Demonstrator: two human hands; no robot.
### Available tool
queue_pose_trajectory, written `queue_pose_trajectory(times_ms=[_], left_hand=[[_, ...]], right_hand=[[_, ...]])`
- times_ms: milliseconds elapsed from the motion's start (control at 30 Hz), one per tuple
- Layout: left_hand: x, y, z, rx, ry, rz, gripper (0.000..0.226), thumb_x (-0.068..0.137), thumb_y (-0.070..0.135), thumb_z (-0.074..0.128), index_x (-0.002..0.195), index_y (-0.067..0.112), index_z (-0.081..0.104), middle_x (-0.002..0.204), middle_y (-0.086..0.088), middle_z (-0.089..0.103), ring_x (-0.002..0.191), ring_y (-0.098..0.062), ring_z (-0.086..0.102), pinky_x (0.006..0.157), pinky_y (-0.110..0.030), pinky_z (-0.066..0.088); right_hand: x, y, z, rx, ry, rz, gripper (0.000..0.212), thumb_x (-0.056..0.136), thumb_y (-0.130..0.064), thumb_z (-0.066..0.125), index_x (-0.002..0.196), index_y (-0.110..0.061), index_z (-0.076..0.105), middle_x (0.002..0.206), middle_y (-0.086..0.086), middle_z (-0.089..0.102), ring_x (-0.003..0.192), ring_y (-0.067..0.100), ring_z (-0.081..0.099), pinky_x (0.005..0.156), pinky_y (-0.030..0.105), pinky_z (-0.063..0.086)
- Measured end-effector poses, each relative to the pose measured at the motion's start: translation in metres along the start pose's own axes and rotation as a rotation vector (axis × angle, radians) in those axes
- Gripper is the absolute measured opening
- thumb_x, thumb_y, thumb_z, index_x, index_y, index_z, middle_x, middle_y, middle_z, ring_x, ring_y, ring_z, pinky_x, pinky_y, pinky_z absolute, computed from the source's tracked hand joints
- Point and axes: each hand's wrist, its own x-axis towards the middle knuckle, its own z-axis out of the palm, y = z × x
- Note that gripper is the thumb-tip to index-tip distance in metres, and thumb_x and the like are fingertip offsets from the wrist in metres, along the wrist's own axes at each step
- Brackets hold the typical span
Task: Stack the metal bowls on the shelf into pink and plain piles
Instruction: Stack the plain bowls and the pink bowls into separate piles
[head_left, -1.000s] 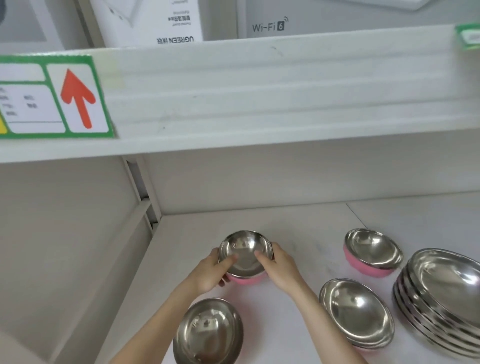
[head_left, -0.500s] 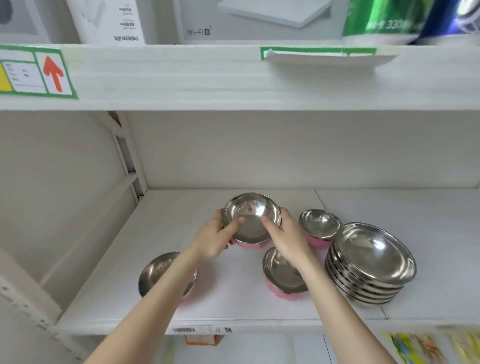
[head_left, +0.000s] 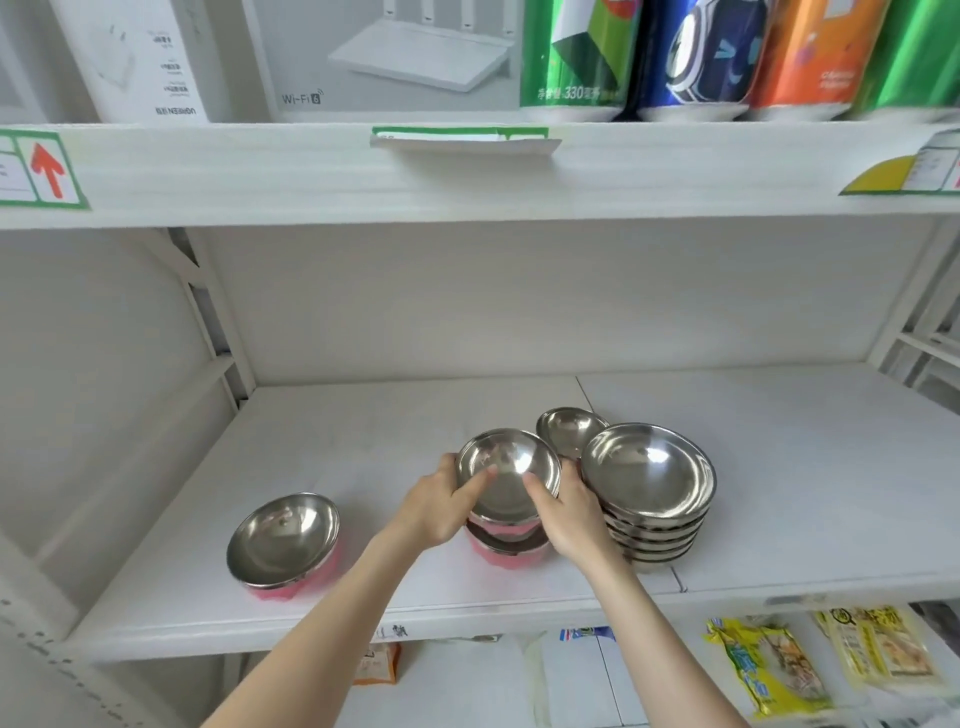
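A pink-sided bowl (head_left: 508, 475), tilted toward the camera, sits just above a second pink bowl (head_left: 506, 551) standing on the shelf (head_left: 810, 467). Just right of it: the plain stack (head_left: 649, 483). Behind: a small bowl (head_left: 566, 428). Left, apart: another pink bowl (head_left: 284, 540).

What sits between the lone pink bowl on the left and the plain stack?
In the head view, both hands, left hand and right hand, hold a pink bowl over another pink bowl, between lone pink bowl and plain stack.
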Motion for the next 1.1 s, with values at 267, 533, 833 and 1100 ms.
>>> queue_pose_trajectory(times_ms=[267,533,833,1100], left_hand=[[0.004,-0.011,0.016,0.002,-0.015,-0.108,0.059,0.083,0.072,0.041,0.107,0.019,0.047,0.1,-0.005,0.065,0.096,-0.025,0.059,0.083,-0.035,0.044],[0.002,-0.01,0.022,0.147,-0.036,-0.156,0.064,0.081,0.077,0.034,0.102,0.018,0.048,0.098,-0.006,0.065,0.093,-0.027,0.059,0.078,-0.037,0.043],[-0.029,-0.005,0.01,0.476,0.047,-0.082,0.075,0.084,0.076,0.025,0.137,0.024,0.038,0.114,-0.01,0.066,0.106,-0.032,0.06,0.08,-0.04,0.045],[-0.071,-0.029,-0.036,0.826,0.26,0.123,0.071,0.088,0.07,0.02,0.14,0.023,0.033,0.115,-0.004,0.058,0.107,-0.027,0.053,0.078,-0.039,0.048]], right_hand=[[0.003,0.012,0.011,0.009,-0.075,0.108,0.059,0.094,-0.044,0.046,0.136,-0.004,0.036,0.139,0.014,0.048,0.127,0.028,0.045,0.096,0.033,0.035],[0.002,0.018,0.011,0.01,-0.114,0.188,0.063,0.095,-0.047,0.041,0.136,0.0,0.035,0.14,0.018,0.046,0.128,0.031,0.044,0.099,0.038,0.036],[-0.028,0.015,0.005,-0.027,-0.028,0.031,0.059,0.095,-0.04,0.046,0.143,-0.01,0.03,0.141,0.008,0.048,0.13,0.024,0.043,0.095,0.029,0.034],[-0.072,-0.022,0.021,-0.477,0.198,-0.199,0.07,0.09,-0.048,0.048,0.144,-0.009,0.028,0.149,0.013,0.037,0.139,0.029,0.03,0.113,0.04,0.027]])
